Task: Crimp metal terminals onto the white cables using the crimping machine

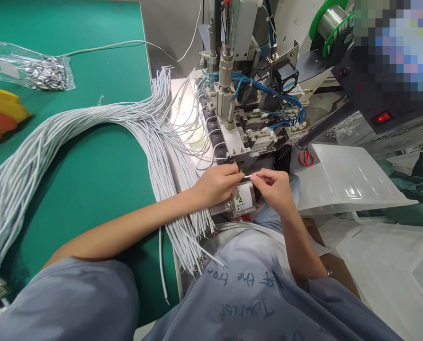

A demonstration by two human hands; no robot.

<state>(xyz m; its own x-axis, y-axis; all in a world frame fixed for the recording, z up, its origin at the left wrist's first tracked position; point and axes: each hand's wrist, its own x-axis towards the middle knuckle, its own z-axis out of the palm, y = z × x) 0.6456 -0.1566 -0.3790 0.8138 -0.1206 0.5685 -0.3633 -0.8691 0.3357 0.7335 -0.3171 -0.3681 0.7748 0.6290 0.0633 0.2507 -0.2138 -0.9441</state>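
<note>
Workshop corner with a flat, matt green tabletop (101, 175) left of the grip and a plain grey wall or panel (168, 33) beyond it.

Bright light glares off a smooth, whitish work surface (178, 102) beyond the grip and to its left. Right of the grip stand a translucent white plastic bin with a broad rim (360, 177) and, nearer the wearer, a larger pale plastic container (382, 265) beside brown cardboard (341, 274); crumpled dark green sheeting (419, 203) lies farther right.
</note>
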